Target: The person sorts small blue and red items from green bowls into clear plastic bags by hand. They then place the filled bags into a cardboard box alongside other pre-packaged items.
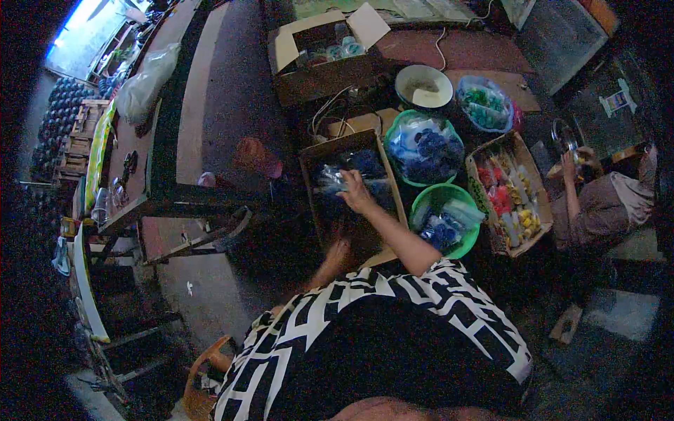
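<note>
A cardboard box (394,188) stands before me with dark blue items and clear plastic packets (328,179) inside. Over it, my right hand (357,193) touches a clear packet; its fingers are partly spread, and whether they grip the plastic is unclear. My left hand (339,254) is low at the near left part of the same box, dark and blurred, with its fingers hidden. Right of the box are a teal-rimmed basin (425,147) of bagged blue items and a green basin (465,242) with blue items and plastic bags.
Further right stand a box of red and yellow packets (509,196), a blue basket (484,105) and a white bowl (423,88). An open carton (319,77) is at the back. Another person's hand (569,167) is at far right. A long table (228,91) stands left.
</note>
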Demonstrator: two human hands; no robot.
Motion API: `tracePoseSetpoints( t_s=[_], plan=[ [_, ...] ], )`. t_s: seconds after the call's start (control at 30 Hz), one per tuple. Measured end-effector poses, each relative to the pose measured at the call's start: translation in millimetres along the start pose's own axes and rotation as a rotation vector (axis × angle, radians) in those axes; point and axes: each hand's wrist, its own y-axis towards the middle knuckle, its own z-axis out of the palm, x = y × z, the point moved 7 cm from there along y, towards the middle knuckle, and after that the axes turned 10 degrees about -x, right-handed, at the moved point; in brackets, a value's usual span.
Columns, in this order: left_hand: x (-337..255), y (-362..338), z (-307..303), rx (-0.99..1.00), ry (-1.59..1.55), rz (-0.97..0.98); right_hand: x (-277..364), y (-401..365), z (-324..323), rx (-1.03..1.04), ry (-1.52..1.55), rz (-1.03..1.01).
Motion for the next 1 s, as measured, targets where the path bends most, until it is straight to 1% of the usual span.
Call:
tracePoseSetpoints(
  t_s=[0.03,0.07,0.1,0.13,0.17,0.2,0.23,0.27,0.3,0.37,0.4,0.43,0.47,0.5,0.53,0.6,0.63,0.7,0.77,0.8,0.87,0.9,0.97,1.0],
  plan=[
    [3.6,-3.8,17.3,0.001,-0.001,0.000,-8.6,-1.6,0.6,-0.020,0.003,0.071],
    [9.3,-9.8,47.5,0.092,-0.070,-0.018,-17.4,-3.6,1.0,-0.040,0.005,0.142],
    [13.2,-16.9,72.3,0.181,-0.139,-0.035,-21.1,-3.6,1.0,-0.040,0.006,0.143],
    [15.1,-20.9,75.0,0.181,-0.138,-0.034,-29.3,-3.6,2.0,-0.021,0.035,0.210],
    [16.4,-22.4,62.7,-0.022,-0.070,0.024,-36.9,-4.5,3.4,-0.003,0.065,0.277],
    [15.3,-26.2,51.6,-0.224,-0.001,0.082,-41.6,-5.5,4.8,-0.005,0.067,0.278],
    [18.7,-31.3,69.3,-0.223,0.000,0.083,-43.3,-5.7,3.8,-0.052,0.099,0.233],
    [29.1,-37.3,91.5,-0.291,-0.109,0.020,-41.8,-5.7,1.4,-0.098,0.131,0.187],
    [36.8,-40.6,101.9,-0.360,-0.218,-0.044,-39.6,-5.1,0.5,-0.099,0.132,0.187],
    [19.8,-9.9,27.9,0.159,-0.456,-0.344,-37.2,-4.0,-5.9,-0.135,0.182,0.259],
    [6.8,1.0,-22.0,0.400,-0.488,-0.503,-27.9,-2.6,-14.9,-0.132,0.181,0.254],
    [15.7,-7.7,0.6,0.395,-0.489,-0.505,-18.3,-3.8,-24.6,-0.092,0.166,0.324],
    [28.2,-16.1,31.2,0.297,-0.422,-0.386,-12.6,-5.5,-30.2,-0.053,0.150,0.393],
    [33.1,-19.2,45.6,0.200,-0.353,-0.265,-15.6,-7.1,-28.9,-0.053,0.151,0.389],
    [24.5,-11.3,29.2,0.197,-0.351,-0.265,-24.3,-10.4,-24.8,-0.043,0.166,0.404],
    [-16.6,9.9,-26.1,-0.171,0.069,0.162,-34.7,-16.1,-23.5,-0.034,0.181,0.421],
    [-23.2,9.9,-31.5,-0.259,0.146,0.227,-33.8,-16.7,-26.3,-0.037,0.195,0.389],
    [-9.5,4.7,-7.7,-0.139,-0.034,0.066,-32.0,-20.3,-33.3,-0.040,0.207,0.357],
    [5.8,-2.4,15.4,-0.058,-0.185,-0.088,-21.4,-22.1,-50.8,-0.104,0.277,0.266],
    [8.1,-0.5,13.0,-0.045,-0.247,-0.152,-20.1,-23.4,-57.9,-0.106,0.272,0.269],
    [14.8,4.7,10.0,-0.017,-0.369,-0.313,-21.8,-29.9,-61.6,0.033,0.235,0.377],
    [19.1,9.4,5.2,-0.009,-0.434,-0.408,-26.4,-33.1,-62.0,0.026,0.231,0.380],
    [31.4,16.1,-8.6,-0.028,-0.535,-0.634,-39.1,-38.5,-53.5,-0.002,0.293,0.268],
    [37.5,19.6,-13.6,-0.037,-0.566,-0.735,-47.2,-40.7,-49.9,-0.007,0.291,0.268]
  ],
)
